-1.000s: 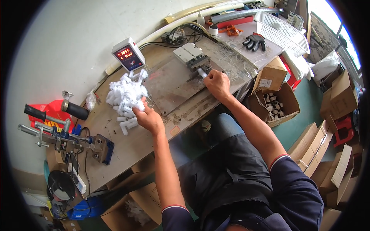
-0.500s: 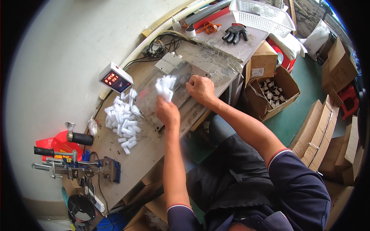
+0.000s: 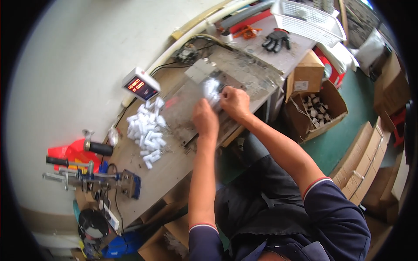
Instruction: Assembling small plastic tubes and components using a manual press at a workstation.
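My left hand (image 3: 205, 119) and my right hand (image 3: 234, 102) meet over the grey metal plate (image 3: 185, 111) of the workbench. Between them is a blurred bunch of small white plastic pieces (image 3: 212, 90), gripped by both hands. A heap of the same white pieces (image 3: 146, 129) lies on the bench to the left of my left hand. A small metal fixture block (image 3: 199, 70) sits just beyond the hands.
A white counter box with a red display (image 3: 140, 84) stands behind the heap. A blue hand tool with black handles (image 3: 91, 180) lies at the bench's left end. An open cardboard box of parts (image 3: 317, 108), a black glove (image 3: 275, 40) and a white basket (image 3: 307, 19) lie to the right.
My left hand left the heap with a bunch of white pieces and moved right to the metal plate. Both hands have come together there.
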Tool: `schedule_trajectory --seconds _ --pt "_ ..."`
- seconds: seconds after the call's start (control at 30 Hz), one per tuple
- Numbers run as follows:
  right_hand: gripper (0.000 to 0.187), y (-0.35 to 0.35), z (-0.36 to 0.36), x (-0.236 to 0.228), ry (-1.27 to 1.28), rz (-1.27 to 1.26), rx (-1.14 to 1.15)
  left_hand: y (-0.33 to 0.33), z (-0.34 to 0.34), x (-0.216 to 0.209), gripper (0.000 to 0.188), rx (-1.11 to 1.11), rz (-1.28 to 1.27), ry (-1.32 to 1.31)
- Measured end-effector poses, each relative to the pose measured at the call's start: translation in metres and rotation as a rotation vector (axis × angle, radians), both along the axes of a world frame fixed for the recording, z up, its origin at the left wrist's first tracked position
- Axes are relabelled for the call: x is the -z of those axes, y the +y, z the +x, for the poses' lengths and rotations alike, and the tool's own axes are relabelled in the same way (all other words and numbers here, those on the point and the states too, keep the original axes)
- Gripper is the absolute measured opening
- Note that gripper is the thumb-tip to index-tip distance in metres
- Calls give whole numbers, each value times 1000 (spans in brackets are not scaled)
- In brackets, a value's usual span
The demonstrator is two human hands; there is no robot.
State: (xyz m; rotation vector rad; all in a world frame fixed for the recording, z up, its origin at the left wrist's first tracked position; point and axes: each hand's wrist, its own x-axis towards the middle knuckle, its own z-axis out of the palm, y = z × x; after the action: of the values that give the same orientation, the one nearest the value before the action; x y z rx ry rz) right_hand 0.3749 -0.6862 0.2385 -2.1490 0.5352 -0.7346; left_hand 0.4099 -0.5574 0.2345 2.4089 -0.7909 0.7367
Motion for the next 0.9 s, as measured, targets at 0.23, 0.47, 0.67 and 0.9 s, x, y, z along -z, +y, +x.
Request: schedule_trajectory --seconds 0.23,0.47,0.67,0.9 --pt "22 0 -5 -1 -83 14 -2 22 -5 -4 11 -139 -16 34" --pt "14 22 -2 -4 -288 -118 -255 118 -9 -18 16 -65 -1157 651" --pt "11 116 33 -12 -400 -300 -584 177 -15 1 18 27 -1615 678" --pt "12 197 72 -16 -11 -550 -739 196 -13 17 16 303 -1821 766"
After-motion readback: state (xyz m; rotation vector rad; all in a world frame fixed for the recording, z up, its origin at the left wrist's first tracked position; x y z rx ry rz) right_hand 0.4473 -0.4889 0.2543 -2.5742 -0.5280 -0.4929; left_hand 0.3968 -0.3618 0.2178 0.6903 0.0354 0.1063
